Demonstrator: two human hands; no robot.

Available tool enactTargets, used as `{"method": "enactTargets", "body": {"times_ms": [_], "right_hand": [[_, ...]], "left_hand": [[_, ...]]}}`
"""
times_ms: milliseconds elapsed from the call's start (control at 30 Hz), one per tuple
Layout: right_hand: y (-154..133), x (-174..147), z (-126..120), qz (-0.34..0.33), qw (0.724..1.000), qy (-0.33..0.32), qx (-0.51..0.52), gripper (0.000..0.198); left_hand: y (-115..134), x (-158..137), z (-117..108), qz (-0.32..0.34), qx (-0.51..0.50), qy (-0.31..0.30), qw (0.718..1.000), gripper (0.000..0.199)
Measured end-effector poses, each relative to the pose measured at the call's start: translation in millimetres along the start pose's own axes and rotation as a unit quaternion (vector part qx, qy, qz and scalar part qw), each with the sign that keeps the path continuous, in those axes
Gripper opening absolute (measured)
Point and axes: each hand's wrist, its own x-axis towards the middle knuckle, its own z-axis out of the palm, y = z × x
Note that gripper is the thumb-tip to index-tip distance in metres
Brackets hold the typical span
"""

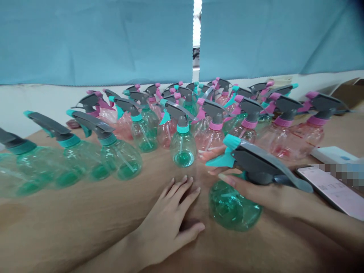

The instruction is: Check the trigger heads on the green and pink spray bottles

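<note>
- Toward the tabletop's (113,223) near edge, the left hand (167,223) is lying palm down on the wood-coloured surface, fingers slightly spread, gripping nothing.
- To its right, the right hand (253,192) is grasping a green spray bottle (234,210) around the neck; I cannot tell whether its base is touching wood.
- Toward the right edge, a phone (334,191) is lying screen up.
- Green bottles (121,161) are standing toward the left edge; pink bottles (308,138) are mingling with green toward the far edge.
- Beyond, a white wall (17,110) is showing below blue curtains (241,38).

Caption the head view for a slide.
Right hand holds a green spray bottle, left hand open beside it.
</note>
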Motion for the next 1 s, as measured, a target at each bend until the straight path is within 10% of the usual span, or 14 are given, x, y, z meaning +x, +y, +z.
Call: {"method": "enactTargets", "body": {"times_ms": [1000], "right_hand": [[-7.5, 1.8, -11.7, -0.042, 0.987, -0.094, -0.120, 0.018]], "left_hand": [[0.5, 0.0, 0.1, -0.004, -0.011, 0.011, 1.000, 0.058]]}}
